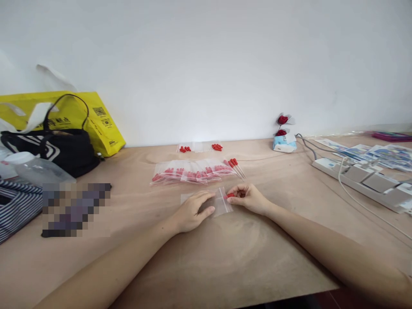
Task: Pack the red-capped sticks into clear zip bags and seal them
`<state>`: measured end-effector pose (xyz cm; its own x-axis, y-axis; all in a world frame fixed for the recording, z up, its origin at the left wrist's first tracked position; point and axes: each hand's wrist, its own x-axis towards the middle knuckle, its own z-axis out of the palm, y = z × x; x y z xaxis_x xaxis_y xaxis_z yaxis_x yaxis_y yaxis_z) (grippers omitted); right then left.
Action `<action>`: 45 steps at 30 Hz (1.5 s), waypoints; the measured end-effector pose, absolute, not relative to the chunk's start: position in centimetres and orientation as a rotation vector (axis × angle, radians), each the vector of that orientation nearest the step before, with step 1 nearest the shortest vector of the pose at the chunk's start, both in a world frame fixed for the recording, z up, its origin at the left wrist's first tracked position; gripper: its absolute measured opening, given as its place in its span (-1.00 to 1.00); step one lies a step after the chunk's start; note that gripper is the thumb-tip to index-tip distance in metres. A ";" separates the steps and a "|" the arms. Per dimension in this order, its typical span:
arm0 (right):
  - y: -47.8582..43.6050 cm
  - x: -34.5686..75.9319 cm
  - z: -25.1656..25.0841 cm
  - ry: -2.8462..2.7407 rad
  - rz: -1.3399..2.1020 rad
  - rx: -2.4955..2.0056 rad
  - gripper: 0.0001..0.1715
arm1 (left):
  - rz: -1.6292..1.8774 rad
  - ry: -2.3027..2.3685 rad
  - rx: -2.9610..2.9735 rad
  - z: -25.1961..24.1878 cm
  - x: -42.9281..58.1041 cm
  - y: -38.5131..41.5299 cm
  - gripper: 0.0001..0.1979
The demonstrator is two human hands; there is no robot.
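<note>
My left hand (pixel 192 211) lies flat on a small clear zip bag (pixel 222 202) on the wooden table (pixel 225 257), fingers stretched out over it. My right hand (pixel 247 197) pinches a small red piece (pixel 230 195) at the bag's right edge. Just beyond my hands lies a row of filled clear bags with red pieces (pixel 191 173). Three red-tipped sticks (pixel 236 167) lie at that row's right end. Farther back, two small heaps of loose red pieces (pixel 217 147) rest near the wall.
A black handbag (pixel 61 150) and a yellow bag (pixel 99 120) stand at the back left, with a striped thing (pixel 16 206) in front of them. A power strip with cables (pixel 363 180), printed sheets (pixel 380 152) and a small red flower ornament (pixel 283 135) are on the right.
</note>
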<state>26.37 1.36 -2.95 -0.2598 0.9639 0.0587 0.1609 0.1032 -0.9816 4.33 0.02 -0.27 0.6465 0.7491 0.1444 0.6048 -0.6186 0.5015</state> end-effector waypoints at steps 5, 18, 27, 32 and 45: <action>1.2 26.5 -2.8 -1.848 1.138 -1.078 -0.75 | 0.534 1.136 2.581 -0.6 4.4 0.2 -0.62; 1.5 25.3 -3.3 -1.913 0.905 -1.303 -0.74 | 0.328 0.974 2.572 0.4 3.9 0.5 -0.58; 1.9 25.7 -3.1 -1.961 0.761 -1.266 -0.75 | 0.269 0.821 2.598 -0.2 2.7 0.7 -0.53; 6.6 27.9 -2.8 -1.548 0.575 -1.558 -0.74 | 0.551 0.867 2.608 -0.3 3.1 0.5 -0.63; 15.1 28.8 -0.8 -1.521 0.564 -2.167 -0.84 | 0.377 0.818 2.491 0.2 2.1 1.6 -0.57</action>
<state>28.77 15.07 -0.75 0.3152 0.9455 -0.0818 0.7701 -0.3052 -0.5601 2.13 1.62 0.16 0.7826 0.6135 0.1056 0.4791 -0.7018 0.5271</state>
